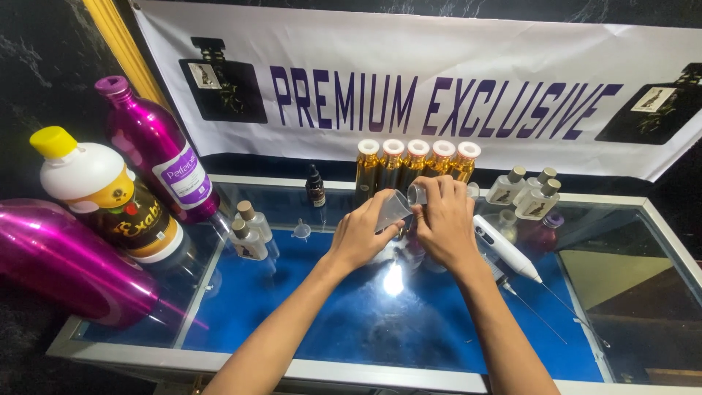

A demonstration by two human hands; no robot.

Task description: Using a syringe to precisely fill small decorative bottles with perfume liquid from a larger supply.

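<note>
My left hand holds a small clear plastic cup, tilted on its side with its mouth toward my right hand. My right hand grips a small clear glass bottle by its neck, right against the cup's rim. Both hands hover over the middle of a glass counter top with blue lining beneath. A row of several amber bottles with gold and white caps stands just behind my hands.
Magenta metal bottles and a white-capped bottle with a yellow tip stand at left. Small clear bottles, a tiny funnel, a dark dropper bottle, a white pen-like tool and more small bottles surround my hands. A white banner hangs behind.
</note>
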